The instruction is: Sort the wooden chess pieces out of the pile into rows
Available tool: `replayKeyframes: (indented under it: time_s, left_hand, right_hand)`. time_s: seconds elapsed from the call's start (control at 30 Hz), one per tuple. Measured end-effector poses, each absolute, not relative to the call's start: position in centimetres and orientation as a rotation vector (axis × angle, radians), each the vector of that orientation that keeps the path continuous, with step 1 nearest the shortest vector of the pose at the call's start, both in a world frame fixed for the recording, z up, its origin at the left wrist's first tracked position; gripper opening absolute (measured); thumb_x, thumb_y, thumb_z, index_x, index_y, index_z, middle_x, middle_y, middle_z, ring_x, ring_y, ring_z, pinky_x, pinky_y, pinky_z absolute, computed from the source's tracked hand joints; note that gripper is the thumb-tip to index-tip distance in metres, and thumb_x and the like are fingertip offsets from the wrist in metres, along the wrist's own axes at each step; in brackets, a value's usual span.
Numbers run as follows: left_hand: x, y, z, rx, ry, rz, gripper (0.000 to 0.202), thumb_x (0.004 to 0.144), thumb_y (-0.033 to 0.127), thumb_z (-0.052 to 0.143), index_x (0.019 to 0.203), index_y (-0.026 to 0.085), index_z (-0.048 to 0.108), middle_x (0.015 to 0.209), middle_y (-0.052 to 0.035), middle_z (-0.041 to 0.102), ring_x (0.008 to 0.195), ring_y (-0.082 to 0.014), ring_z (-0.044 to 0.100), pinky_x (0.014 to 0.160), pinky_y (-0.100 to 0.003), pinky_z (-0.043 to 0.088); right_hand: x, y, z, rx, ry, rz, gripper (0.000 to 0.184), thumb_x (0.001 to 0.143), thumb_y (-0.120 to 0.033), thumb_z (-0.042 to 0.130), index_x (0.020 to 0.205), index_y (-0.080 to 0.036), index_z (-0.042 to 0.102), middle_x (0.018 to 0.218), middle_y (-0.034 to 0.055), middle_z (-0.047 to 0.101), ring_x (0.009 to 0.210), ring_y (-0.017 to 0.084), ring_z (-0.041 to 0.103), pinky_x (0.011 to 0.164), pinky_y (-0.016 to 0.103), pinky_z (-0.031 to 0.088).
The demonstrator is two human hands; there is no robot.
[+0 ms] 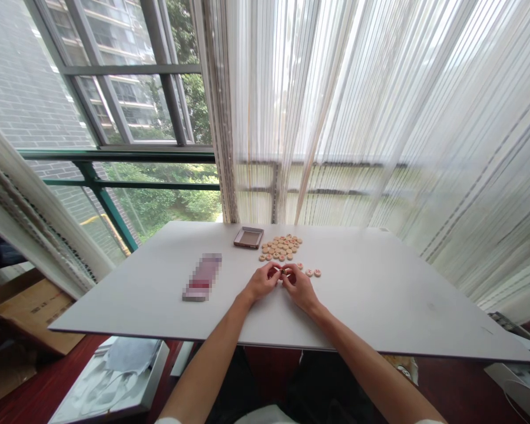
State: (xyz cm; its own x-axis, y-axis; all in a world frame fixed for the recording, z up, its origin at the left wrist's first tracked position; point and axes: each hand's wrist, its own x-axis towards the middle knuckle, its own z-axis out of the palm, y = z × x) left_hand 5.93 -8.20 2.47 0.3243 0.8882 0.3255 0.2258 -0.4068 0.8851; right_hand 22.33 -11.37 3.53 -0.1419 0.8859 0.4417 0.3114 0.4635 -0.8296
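Observation:
My left hand (264,282) and my right hand (299,286) meet over the white table, fingertips pinched together. Between them is a small round piece with a dark mark, which looks like a xiangqi piece (283,271); the fingers cover most of it. Just beyond my hands lies a cluster of round wooden xiangqi pieces (283,245), some with red or dark characters facing up. A few more pieces (310,272) lie close to the right of my right hand.
A shallow open box (248,237) sits at the table's far side, left of the pieces. A long blurred-out pinkish object (202,278) lies to the left on the white table (380,294). Sheer curtains (344,118) and a window stand behind. Cardboard boxes (30,306) are at the lower left.

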Motion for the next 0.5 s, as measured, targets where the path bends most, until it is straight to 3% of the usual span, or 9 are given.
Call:
replayKeyframes:
  time_s: [0.27,0.5]
  left_hand:
    - [5.88,-8.19,2.43,1.908,0.973,1.087,0.027,0.084,0.029,0.061,0.108,0.017,0.061,0.081,-0.0046,0.071,0.073,-0.0158,0.066,0.063,-0.024,0.047]
    - [5.89,-8.39,2.57,1.949,0.995,1.057,0.026,0.084,0.031,0.062,0.106,0.018,0.062,0.081,-0.0045,0.072,0.073,-0.0157,0.066,0.063,-0.025,0.047]
  right_hand:
    - [22.73,-10.81,2.96,-1.054,-1.593,0.800,0.025,0.087,-0.042,0.058,0.101,-0.021,0.058,0.080,0.0027,0.069,0.065,0.016,0.066,0.062,0.028,0.053]
    - [22.84,-10.57,2.60,-1.024,-1.538,0.874,0.025,0.089,-0.046,0.055,0.095,-0.021,0.059,0.079,0.0040,0.070,0.070,0.019,0.069,0.066,0.032,0.055]
